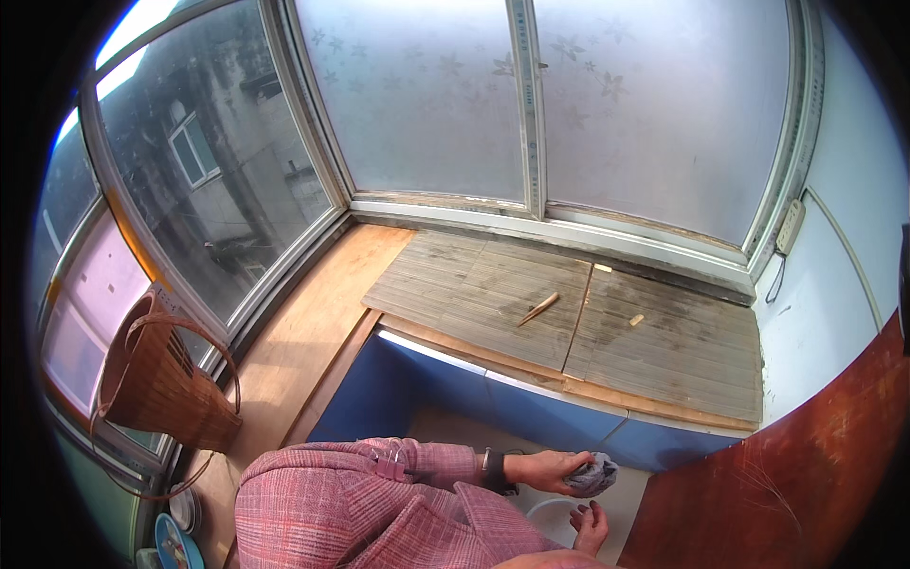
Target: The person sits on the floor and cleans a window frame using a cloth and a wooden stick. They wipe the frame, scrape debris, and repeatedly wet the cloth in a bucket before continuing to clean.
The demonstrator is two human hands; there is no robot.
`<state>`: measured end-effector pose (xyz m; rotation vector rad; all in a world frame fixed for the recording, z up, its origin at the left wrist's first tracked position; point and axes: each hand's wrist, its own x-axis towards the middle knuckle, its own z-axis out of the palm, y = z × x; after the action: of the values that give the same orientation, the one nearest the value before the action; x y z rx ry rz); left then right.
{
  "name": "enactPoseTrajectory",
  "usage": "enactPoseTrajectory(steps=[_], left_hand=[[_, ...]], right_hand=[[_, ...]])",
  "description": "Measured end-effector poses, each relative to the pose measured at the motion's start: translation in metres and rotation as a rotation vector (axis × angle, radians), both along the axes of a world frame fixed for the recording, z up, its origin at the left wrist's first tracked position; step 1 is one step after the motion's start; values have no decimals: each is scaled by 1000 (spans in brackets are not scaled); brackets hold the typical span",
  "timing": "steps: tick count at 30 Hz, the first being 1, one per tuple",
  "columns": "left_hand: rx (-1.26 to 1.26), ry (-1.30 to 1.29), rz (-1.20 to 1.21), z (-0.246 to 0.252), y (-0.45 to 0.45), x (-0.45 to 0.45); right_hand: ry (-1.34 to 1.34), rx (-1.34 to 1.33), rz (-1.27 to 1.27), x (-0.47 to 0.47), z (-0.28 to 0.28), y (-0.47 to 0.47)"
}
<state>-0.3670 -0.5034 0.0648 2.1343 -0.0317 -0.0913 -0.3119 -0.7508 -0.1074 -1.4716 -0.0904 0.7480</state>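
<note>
A crumpled grey cloth (596, 475) is bunched in my left hand (547, 469), which reaches across my front from a pink plaid sleeve. A dark-banded watch (493, 467) circles that wrist, and a metal clip (389, 466) is fixed to the sleeve. Just below the cloth, my right hand (590, 528) shows only in part, its fingers loosely bent and apart, with nothing seen in them. Beside its fingertips curves a thin white rim or handle (554, 502); the rest of that object is hidden by my jacket.
Ahead runs a grey tiled ledge (469, 284) with a pointed wooden stick (539, 309) and a wood chip (636, 320), above blue panels (547, 405). A wicker basket (170, 384), bowls (185, 508) and a blue basin (168, 537) stand left. A reddish-brown wooden surface (768, 476) borders the right.
</note>
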Motion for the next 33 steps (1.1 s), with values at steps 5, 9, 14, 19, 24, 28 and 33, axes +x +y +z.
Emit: enactPoseTrajectory(steps=[5,9,14,19,24,28,33], left_hand=[[-52,-189,145,81,20,-49],[58,-278,205,123,38,-83],[27,-351,208,155,105,-103],[-1173,-557,601,180,238,-118],[-1824,-716,662,201,332,-158],[-1650,-849,638,209,348,-180],[-1222,-1070,761,228,342,-192]], right_hand=[[17,242,133,13,160,47],[3,540,269,-33,244,117],[25,458,117,-67,277,205],[108,422,74,-72,292,260],[28,252,43,-101,326,310],[-302,338,203,-123,363,338],[-679,430,374,-140,415,369]])
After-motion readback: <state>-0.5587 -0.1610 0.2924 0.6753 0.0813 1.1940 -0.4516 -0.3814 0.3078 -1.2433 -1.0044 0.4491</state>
